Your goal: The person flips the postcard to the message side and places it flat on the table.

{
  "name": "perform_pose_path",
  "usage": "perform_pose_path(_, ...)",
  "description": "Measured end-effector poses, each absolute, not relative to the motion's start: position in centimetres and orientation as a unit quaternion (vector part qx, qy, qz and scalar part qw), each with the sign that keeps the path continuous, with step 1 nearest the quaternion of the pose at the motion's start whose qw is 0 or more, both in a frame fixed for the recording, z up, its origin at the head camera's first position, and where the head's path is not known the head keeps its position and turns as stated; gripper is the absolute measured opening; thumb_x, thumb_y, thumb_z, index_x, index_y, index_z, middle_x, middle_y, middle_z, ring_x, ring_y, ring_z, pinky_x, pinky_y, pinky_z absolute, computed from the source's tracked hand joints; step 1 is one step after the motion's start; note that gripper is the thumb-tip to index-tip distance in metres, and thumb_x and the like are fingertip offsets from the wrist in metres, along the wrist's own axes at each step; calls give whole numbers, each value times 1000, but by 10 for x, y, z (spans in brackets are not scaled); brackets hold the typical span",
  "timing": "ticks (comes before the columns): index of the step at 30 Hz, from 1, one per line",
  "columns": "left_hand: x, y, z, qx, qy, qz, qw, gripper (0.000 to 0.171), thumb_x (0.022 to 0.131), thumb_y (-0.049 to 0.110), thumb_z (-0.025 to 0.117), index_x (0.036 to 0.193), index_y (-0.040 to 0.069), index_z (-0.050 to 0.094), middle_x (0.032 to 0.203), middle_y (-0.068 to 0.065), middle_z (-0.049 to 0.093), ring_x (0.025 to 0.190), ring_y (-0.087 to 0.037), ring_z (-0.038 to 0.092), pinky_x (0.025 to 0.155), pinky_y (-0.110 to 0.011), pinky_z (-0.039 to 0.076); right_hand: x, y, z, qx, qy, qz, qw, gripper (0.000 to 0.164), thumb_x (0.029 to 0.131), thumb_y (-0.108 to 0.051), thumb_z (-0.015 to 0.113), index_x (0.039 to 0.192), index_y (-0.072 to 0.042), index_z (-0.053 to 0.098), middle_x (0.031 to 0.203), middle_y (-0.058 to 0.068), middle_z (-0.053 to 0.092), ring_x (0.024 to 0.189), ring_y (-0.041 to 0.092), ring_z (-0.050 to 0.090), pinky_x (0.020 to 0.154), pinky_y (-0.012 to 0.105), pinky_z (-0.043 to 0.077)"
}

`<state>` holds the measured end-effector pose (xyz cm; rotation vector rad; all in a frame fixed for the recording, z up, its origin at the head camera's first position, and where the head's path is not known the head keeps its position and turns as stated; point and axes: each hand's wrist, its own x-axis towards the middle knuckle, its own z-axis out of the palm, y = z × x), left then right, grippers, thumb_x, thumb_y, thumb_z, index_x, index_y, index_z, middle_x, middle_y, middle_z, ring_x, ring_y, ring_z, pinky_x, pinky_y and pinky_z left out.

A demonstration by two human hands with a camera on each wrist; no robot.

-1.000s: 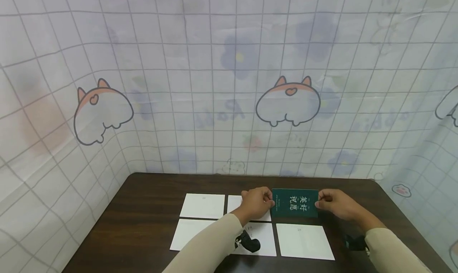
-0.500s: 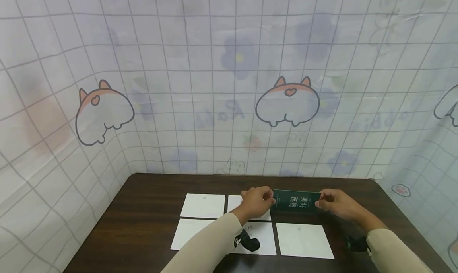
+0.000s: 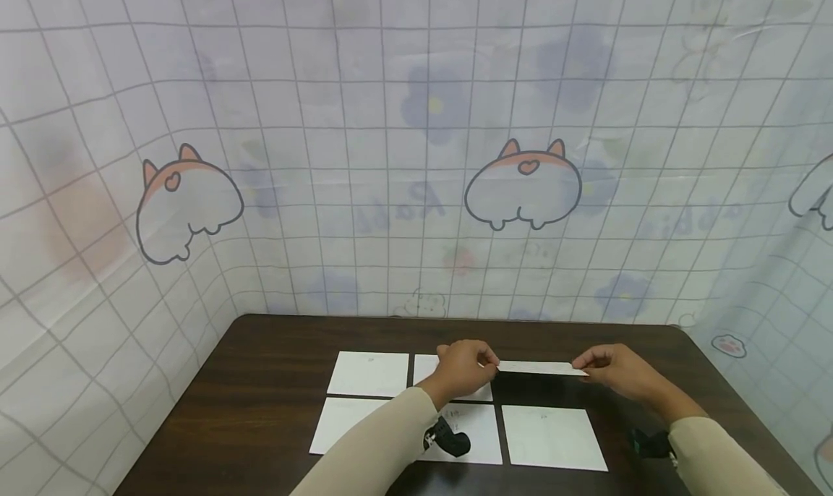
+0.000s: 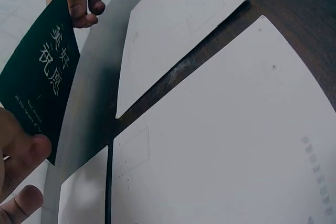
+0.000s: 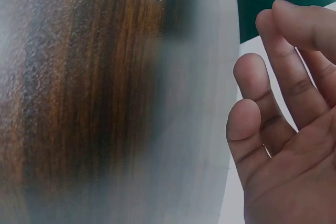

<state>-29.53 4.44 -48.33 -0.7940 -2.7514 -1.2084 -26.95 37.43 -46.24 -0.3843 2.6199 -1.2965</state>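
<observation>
A postcard (image 3: 540,368) hangs just above the far right of the table, its white side facing up at a steep slant in the head view. Its dark green face with pale lettering shows in the left wrist view, where the same postcard (image 4: 31,72) stands tilted. My left hand (image 3: 463,369) pinches its left end between thumb and fingers. At the right end, my right hand (image 3: 614,372) holds the edge with thumb and index fingertips. The other right-hand fingers (image 5: 251,74) are off the card, loosely bent.
Several white cards lie in two rows on the dark wooden table (image 3: 260,387), such as the back left card (image 3: 369,374) and the front right card (image 3: 553,438). My left forearm covers parts of others. A patterned cloth (image 3: 403,250) hangs behind the table.
The postcard has turned from its green lettered face to its white side in the head view, tipping over between my hands. Both hands have kept nearly the same place.
</observation>
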Motion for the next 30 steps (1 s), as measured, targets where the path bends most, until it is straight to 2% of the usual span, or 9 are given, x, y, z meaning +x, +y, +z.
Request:
perform_pose_path(6,-294,45,-483,-250,-877,-411,8,20,102,28,57,95,23,75,92,20,67,89,-2,58,87,-47,26,-268,375,-463,-95,907,-401,88,21,101,-23,67,116,-11,74,124,10,68,113,30,63,90,50,53)
perform_pose_path(9,-295,45,-484,-255,-875,-412,6,17,101,31,60,95,24,75,93,21,67,94,-5,61,87,-46,26,-268,375,-463,-90,910,-395,86,25,101,-28,67,118,-12,74,125,10,68,114,30,63,90,51,53)
perform_pose_path(14,-294,45,-487,-263,-878,-400,2,9,95,29,70,99,23,74,90,23,65,96,-10,59,88,-47,24,-269,375,-466,-99,912,-390,80,29,98,-31,71,117,-10,74,116,6,71,106,25,65,90,52,52)
perform_pose_path(21,-290,47,-489,-264,-896,-357,7,13,91,27,74,104,24,76,91,22,67,104,-12,53,89,-47,24,-271,373,-473,-125,909,-390,82,28,94,-24,76,114,-5,71,97,4,69,92,22,64,80,39,52)
perform_pose_path(30,-290,51,-493,-277,-910,-308,12,19,89,30,78,108,26,78,94,23,67,106,-12,49,91,-47,24,-268,369,-475,-137,914,-374,79,26,93,-20,77,112,-4,70,96,3,67,91,23,62,74,33,52)
